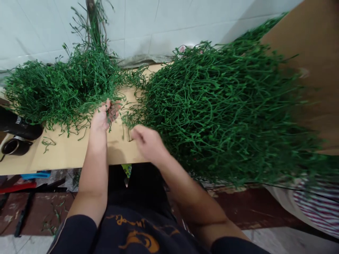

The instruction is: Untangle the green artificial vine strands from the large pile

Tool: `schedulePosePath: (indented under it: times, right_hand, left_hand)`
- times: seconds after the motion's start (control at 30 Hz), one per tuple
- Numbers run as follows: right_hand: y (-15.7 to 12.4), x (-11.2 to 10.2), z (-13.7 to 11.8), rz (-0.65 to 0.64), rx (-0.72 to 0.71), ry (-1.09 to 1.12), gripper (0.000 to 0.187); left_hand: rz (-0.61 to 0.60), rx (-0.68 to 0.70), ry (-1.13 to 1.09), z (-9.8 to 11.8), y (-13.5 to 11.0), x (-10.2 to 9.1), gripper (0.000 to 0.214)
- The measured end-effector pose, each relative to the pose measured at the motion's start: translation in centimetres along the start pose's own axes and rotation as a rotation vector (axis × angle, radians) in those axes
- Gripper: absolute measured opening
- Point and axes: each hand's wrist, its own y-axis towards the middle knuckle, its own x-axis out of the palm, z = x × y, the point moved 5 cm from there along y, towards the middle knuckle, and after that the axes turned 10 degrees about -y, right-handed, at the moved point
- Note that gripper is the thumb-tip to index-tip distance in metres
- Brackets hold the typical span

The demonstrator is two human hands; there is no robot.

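My left hand (104, 116) is closed round a small bunch of thin green plastic stems at the edge of the left green pile (60, 84). My right hand (147, 141) is blurred by motion, its fingers curled at the near edge of the large green pile (219, 113) on the right. Both piles are tangles of wiry green stems lying on a tan cardboard work surface (79, 151). A few loose stems (48, 143) lie on the cardboard near the left pile.
A black cylinder (18, 125) and a dark cup (13, 146) sit at the left edge. A brown cardboard panel (309, 46) rises at the right. White tiled wall (164, 21) stands behind. Red and blue tools (29, 180) lie on the floor below.
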Motion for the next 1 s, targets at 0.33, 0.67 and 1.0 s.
schedulePosePath:
  times: [0.33, 0.67, 1.0]
  right_hand:
    - [4.6, -4.9, 5.9, 0.270, 0.112, -0.087, 0.027]
    - [6.3, -1.3, 3.4, 0.097, 0.097, -0.162, 0.055]
    - [5.4, 2.4, 1.7, -0.086, 0.047, -0.108, 0.020]
  left_hand:
    - [-0.120, -0.042, 0.179, 0.3, -3.0, 1.0, 0.016]
    - [-0.331, -0.027, 0.401, -0.3, -3.8, 1.3, 0.038]
    - [0.048, 0.291, 0.282, -0.4, -0.7, -0.6, 0.027]
